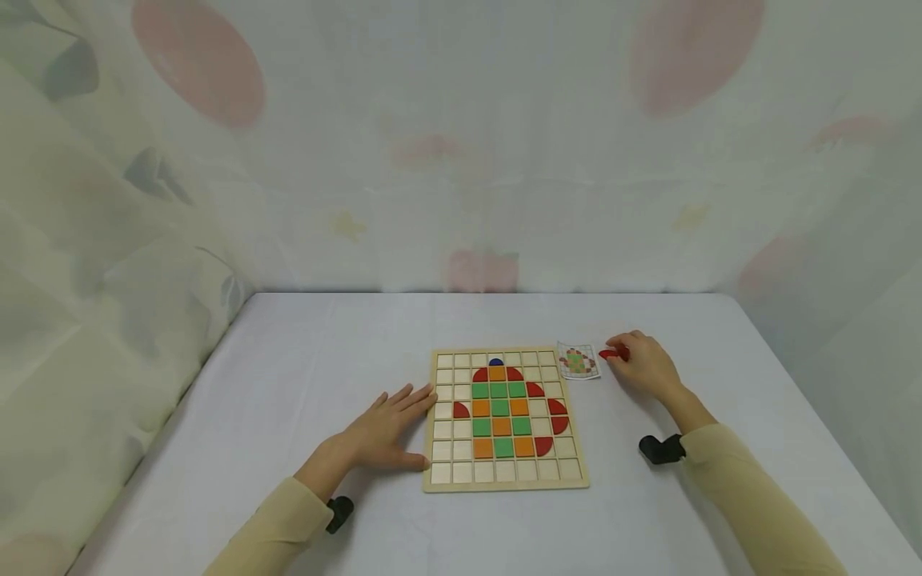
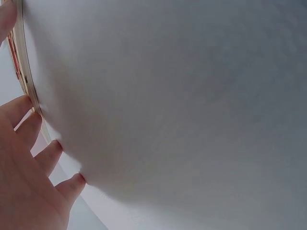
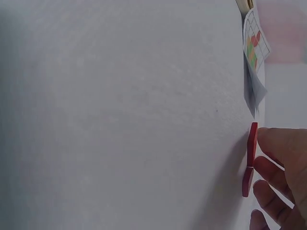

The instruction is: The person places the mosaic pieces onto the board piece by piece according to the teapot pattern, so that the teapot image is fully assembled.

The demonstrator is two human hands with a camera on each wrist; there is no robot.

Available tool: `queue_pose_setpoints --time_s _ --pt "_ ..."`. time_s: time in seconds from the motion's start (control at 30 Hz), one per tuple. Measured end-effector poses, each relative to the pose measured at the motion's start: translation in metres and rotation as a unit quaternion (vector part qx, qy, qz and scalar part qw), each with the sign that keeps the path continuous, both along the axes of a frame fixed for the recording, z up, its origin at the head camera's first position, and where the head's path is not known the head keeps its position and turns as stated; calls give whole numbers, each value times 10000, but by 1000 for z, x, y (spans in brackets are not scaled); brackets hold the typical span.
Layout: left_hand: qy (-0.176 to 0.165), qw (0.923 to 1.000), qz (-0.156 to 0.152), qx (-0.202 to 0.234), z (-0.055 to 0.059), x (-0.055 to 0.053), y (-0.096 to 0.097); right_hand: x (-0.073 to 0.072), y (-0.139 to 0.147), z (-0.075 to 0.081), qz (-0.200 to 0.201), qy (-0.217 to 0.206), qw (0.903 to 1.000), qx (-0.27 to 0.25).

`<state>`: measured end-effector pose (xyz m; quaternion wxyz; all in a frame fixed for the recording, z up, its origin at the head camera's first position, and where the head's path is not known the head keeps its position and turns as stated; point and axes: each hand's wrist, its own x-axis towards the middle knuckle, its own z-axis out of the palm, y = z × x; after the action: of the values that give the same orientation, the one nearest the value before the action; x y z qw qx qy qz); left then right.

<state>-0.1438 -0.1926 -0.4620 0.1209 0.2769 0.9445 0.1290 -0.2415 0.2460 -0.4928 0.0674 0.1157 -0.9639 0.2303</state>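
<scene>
A square wooden grid board (image 1: 507, 486) lies on the table with red, orange and green tiles and one blue half-round tile set in its cells. My left hand (image 1: 378, 432) rests flat at the board's left edge, fingers spread, thumb and fingertips right at the rim. Off to the right, the thumb and index finger of my right hand (image 1: 644, 364) pinch a red tile (image 3: 252, 143) with a curved edge. A second red tile (image 3: 247, 182) sits end to end with it under the bent fingers. The palm hides part of both tiles in the head view.
A small paper pattern card (image 1: 579, 374) lies by the board's upper right corner, its near edge curling up in the right wrist view. White cloth covers the table (image 1: 346, 320). Patterned curtains (image 1: 461, 200) hang behind and at both sides.
</scene>
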Motion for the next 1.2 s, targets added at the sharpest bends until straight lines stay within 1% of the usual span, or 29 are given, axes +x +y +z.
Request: queue_pose_setpoints --time_s 0.17,0.27,0.4,0.6,0.7,0.93,1.2 --pt "17 10000 7 23 -1 0 -1 -1 -3 0 38 96 9998 185" --pt "28 10000 1 44 -3 -1 -1 -1 -3 -2 -81 160 9993 338" --pt "27 10000 15 36 -4 -1 -1 -1 -4 -3 -171 268 9987 397" --pt "20 10000 45 69 -5 -2 -3 -2 -3 -4 -141 323 9982 478" --pt "37 10000 60 33 -6 -2 -3 -3 -3 -4 -102 330 9982 495" --pt "48 10000 74 19 -6 -2 -2 1 -4 -1 -144 375 9981 474" --pt "51 9999 99 7 -5 -1 -1 3 -8 9 -56 523 9983 252"
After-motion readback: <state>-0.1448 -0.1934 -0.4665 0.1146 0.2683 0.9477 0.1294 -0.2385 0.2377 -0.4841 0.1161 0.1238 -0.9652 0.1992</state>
